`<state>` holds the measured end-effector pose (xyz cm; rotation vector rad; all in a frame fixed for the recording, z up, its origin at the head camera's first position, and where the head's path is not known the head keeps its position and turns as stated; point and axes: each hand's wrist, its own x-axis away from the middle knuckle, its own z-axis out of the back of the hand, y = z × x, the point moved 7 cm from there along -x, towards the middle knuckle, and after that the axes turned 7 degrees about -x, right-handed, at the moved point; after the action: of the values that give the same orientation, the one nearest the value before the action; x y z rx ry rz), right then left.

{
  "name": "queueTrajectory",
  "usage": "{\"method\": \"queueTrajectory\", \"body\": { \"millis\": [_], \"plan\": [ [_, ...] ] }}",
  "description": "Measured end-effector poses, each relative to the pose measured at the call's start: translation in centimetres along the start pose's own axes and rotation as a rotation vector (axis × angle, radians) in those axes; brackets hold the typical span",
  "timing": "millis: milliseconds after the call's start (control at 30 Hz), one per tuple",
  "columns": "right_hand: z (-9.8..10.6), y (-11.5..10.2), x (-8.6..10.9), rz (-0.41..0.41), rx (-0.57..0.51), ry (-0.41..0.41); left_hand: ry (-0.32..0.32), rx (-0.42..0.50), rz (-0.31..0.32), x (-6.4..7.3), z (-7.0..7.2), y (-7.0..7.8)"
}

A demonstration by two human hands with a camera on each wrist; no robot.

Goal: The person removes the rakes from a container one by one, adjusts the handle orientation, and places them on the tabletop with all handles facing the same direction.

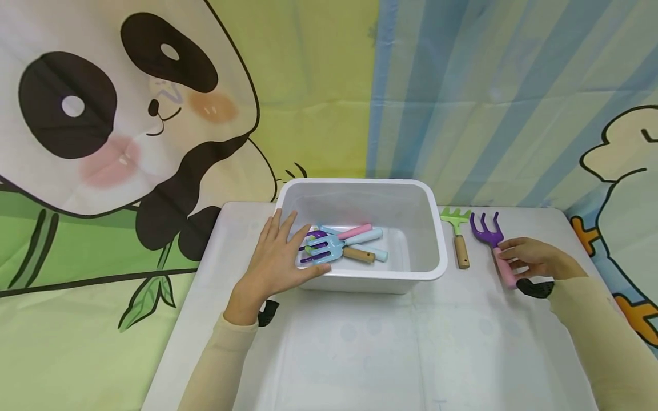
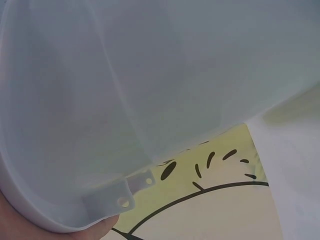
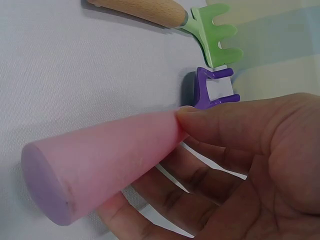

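Observation:
My right hand pinches the pink handle of a toy garden fork with purple tines, thumb on one side and fingers on the other. The fork slants at the right of the table, its tines toward the wall. On the left front corner of a white plastic bin rests my left hand, fingers straight and spread over the rim. Inside the bin, a blue fork lies on other toy tools with pink, blue and wooden handles; purple tines stick out beneath it.
A small green rake with a wooden handle lies between the bin and the purple fork. Behind the white table hangs a printed cloth with a panda and stripes.

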<state>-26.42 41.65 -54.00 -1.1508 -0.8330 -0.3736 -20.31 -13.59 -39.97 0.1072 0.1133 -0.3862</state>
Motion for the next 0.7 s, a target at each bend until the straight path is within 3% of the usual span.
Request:
{"method": "queueTrajectory", "body": {
  "millis": [467, 700],
  "plan": [
    [-0.1, -0.9, 0.3, 0.043, 0.053, 0.040, 0.002, 0.004, -0.008, 0.1, 0.1, 0.1],
    [0.0, -2.3, 1.2, 0.096, 0.131, 0.064, -0.001, 0.004, -0.009, 0.1, 0.1, 0.1]
  ]
}}
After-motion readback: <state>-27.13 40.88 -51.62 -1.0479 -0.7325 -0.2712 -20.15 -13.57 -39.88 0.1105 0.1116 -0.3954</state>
